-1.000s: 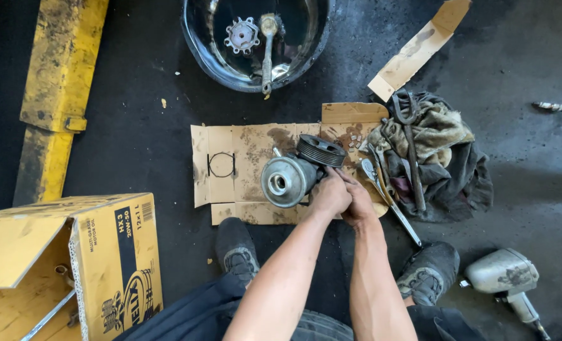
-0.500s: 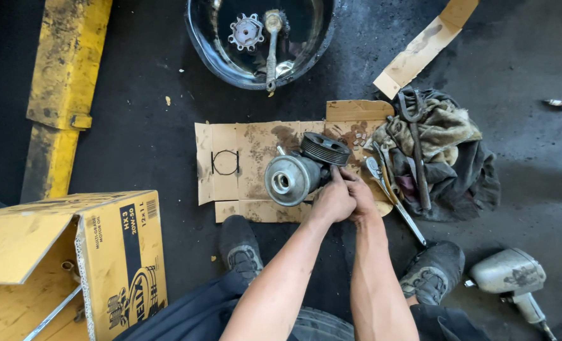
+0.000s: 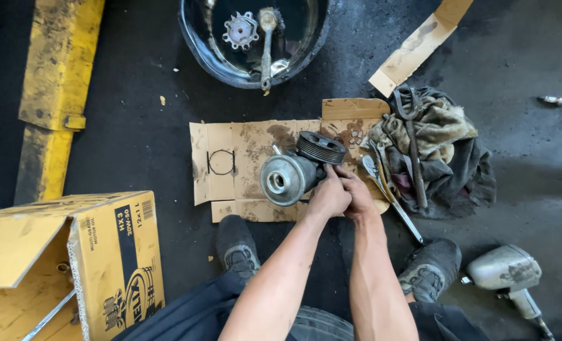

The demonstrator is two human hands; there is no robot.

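Both hands (image 3: 341,194), fingers clenched on pump (image 3: 300,170) mid-cardboard (image 3: 230,145) (rags (image 3: 439,145) beside).

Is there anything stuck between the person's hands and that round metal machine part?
Nothing visible. Both the left hand and the right hand are already pressed against the metal part, on its side nearest the person, as it lies on the stained cardboard. The wrench and rag pile sit off to the right, clear of them.
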